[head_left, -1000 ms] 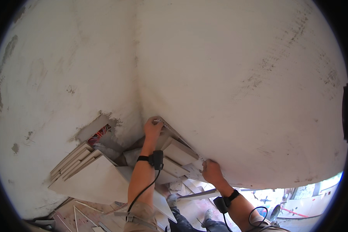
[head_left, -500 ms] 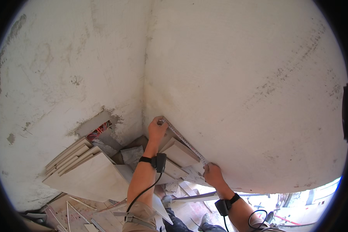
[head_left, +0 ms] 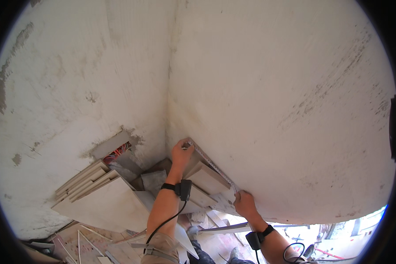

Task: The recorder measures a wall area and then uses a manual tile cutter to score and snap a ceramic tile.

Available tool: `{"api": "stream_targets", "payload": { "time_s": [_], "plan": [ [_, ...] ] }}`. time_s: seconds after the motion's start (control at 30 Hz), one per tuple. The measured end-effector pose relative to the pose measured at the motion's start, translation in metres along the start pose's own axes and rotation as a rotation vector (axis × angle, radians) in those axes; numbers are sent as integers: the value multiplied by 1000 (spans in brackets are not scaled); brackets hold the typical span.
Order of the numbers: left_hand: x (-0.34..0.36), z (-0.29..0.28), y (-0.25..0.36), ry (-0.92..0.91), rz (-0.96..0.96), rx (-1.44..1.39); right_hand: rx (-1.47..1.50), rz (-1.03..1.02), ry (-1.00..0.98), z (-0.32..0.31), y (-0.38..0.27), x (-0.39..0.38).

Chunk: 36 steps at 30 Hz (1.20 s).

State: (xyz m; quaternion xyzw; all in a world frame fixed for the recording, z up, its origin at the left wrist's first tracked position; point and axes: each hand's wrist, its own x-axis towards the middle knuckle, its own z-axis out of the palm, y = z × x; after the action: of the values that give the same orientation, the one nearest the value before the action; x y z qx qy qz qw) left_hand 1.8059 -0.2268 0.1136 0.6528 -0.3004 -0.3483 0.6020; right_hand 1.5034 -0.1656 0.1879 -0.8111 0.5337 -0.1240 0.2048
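While a measuring tape (head_left: 214,166) stretches beside the wall (head_left: 277,105), both hands (head_left: 181,155) (head_left: 245,204) grip it, spaced apart.

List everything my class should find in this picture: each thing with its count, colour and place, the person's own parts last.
Walls: two, off-white with grey marks, meeting at a corner
Measuring tape: one, pale, along the right wall between the hands
Left tile stack: several overlapping, beige, leaning by the left wall
Right tile stack: several overlapping, beige, below the tape
Wires: bundle, mostly red, in the left wall's opening
Grey piece: one, between the stacks
Thin strips: several, whitish, floor at lower left
Wrist devices: two, black, one per wrist
Shoes: two, greyish, bottom centre
Left hand: one, bare, at the tape's upper end
Right hand: one, bare, at its lower end
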Motion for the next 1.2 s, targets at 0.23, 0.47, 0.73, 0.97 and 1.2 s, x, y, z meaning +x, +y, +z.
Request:
{"api": "stream_targets", "payload": {
  "time_s": [0.23,0.47,0.73,0.97,1.2],
  "plan": [
    [5,2,-29,2,88,11,16,-11,12,3,4,-3],
    [-7,-1,5,4,-114,-130,72,-62,22,-7,0,-5],
    [-98,-3,-32,172,60,117,328,127,-144,-60,-1,-55],
    [-119,54,-2,217,101,333,329,114,-200,-93,51,-104],
    [-122,57,-19,288,95,295,344,315,-267,-128,59,-145]
  ]
}}
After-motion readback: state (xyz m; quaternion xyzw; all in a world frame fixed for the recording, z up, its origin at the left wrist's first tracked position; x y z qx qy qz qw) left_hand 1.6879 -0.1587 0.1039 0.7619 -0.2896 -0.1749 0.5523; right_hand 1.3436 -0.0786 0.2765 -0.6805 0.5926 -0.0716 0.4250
